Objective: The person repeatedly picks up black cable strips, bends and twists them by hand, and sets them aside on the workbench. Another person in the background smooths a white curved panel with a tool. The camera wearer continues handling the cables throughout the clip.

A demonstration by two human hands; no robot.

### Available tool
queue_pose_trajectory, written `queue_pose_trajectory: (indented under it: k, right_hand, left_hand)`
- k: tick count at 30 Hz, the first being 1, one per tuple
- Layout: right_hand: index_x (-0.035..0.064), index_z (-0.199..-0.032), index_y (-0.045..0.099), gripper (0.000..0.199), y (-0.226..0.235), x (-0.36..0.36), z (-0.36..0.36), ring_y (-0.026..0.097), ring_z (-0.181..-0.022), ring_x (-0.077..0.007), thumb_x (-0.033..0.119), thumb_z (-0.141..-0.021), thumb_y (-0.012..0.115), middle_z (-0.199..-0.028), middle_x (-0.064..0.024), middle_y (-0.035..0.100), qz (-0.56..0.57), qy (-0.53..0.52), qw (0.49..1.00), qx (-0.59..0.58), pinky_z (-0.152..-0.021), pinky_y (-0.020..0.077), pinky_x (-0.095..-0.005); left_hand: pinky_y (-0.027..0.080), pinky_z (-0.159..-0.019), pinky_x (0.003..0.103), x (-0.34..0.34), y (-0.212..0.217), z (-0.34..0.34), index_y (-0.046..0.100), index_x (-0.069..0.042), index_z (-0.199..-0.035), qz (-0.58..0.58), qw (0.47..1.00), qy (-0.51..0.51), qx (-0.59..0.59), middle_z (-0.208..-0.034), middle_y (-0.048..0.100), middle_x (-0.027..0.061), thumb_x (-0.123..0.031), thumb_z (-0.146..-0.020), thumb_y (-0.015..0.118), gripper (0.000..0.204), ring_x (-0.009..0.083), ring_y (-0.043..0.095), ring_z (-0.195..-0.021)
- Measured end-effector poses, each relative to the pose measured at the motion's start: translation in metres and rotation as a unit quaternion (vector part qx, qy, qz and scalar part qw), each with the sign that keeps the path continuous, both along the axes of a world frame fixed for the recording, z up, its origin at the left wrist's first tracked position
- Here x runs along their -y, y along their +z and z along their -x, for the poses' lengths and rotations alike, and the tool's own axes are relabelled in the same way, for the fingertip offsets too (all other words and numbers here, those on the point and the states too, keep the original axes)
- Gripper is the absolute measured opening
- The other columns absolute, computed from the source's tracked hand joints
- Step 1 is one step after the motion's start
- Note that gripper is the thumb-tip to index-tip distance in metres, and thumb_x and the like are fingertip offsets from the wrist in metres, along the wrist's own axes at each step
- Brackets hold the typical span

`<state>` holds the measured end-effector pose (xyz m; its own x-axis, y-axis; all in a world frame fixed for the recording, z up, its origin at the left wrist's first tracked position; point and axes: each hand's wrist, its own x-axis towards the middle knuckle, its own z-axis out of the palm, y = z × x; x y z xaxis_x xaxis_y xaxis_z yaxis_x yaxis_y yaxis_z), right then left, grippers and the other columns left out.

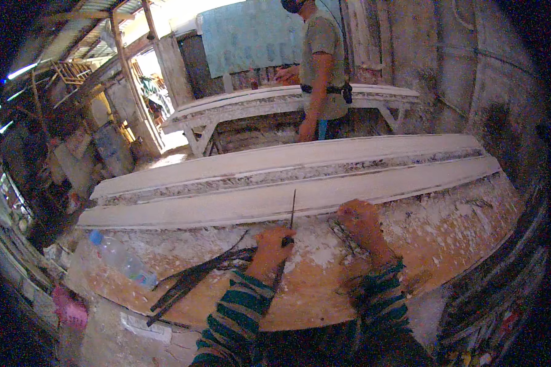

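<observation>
My left hand [272, 248] is closed around a thin dark strip [293, 211]. One end points up over the near white moulding, and the other hangs below my fist. My right hand [360, 221] is closed at the front edge of that white moulding [245, 205]; what its fingers hold is hidden. Thin dark strands [348, 240] lie just below it. To the left of my left hand, a loose bundle of dark flat strips [196, 282] fans out across the white-spattered wooden table [312, 290].
A clear plastic bottle [123, 260] with a blue cap lies at the table's left. Behind the near moulding runs a second long white moulding [288, 158]. Beyond, a person [326, 67] stands at another white bench [239, 105]. Something pink [70, 307] sits low at left.
</observation>
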<state>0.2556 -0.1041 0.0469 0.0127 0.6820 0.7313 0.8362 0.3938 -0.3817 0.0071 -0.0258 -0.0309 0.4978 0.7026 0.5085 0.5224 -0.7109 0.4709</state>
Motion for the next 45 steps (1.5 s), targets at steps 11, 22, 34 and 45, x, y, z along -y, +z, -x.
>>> queue_pose_trajectory:
  k: [11, 22, 34, 45]
  right_hand:
    - [0.0290, -0.110, 0.059, 0.033, -0.011, -0.002, 0.056, 0.045, -0.115, -0.0307, 0.021, -0.079, 0.061, -0.121, -0.0042, 0.052, 0.019, -0.040, 0.977, 0.211, -0.097, 0.0232, -0.0581]
    - [0.0215, -0.087, 0.065, 0.009, -0.024, -0.010, 0.024, 0.057, -0.088, -0.0190, 0.026, -0.080, 0.063, -0.082, 0.0035, 0.064, 0.080, 0.065, 0.992, 0.068, -0.096, 0.0200, -0.0509]
    - [0.0031, -0.085, 0.066, 0.017, -0.022, -0.014, 0.005, 0.058, -0.078, -0.0122, 0.020, -0.083, 0.062, -0.079, -0.0034, 0.064, 0.254, 0.098, 0.923, -0.270, -0.072, 0.0452, -0.0284]
    - [0.0051, -0.091, 0.058, 0.016, -0.020, -0.009, -0.011, 0.058, -0.076, -0.0144, 0.019, -0.083, 0.062, -0.082, -0.0042, 0.061, 0.173, 0.246, 0.738, -0.604, -0.070, 0.0462, -0.0264]
  left_hand:
    - [0.047, -0.072, 0.030, 0.021, 0.031, -0.015, 0.064, -0.005, -0.087, 0.159, 0.962, -0.192, 0.115, -0.082, 0.062, 0.0082, -0.008, -0.071, 0.067, 0.017, 0.0185, 0.060, -0.079]
    - [0.047, -0.069, 0.025, 0.015, 0.029, -0.013, 0.061, -0.005, -0.090, 0.232, 0.950, -0.091, 0.188, -0.081, 0.062, 0.0039, -0.011, -0.077, 0.066, 0.015, 0.0118, 0.057, -0.074]
    - [0.045, -0.063, 0.023, -0.010, 0.019, 0.002, 0.062, -0.003, -0.097, 0.312, 0.891, -0.073, 0.321, -0.080, 0.061, 0.0017, -0.010, -0.084, 0.059, 0.015, 0.0090, 0.055, -0.069]
    - [0.046, -0.061, 0.023, -0.002, 0.046, 0.014, 0.064, -0.002, -0.098, 0.274, 0.921, -0.038, 0.275, -0.082, 0.064, 0.0018, -0.013, -0.084, 0.061, 0.019, 0.0077, 0.055, -0.071]
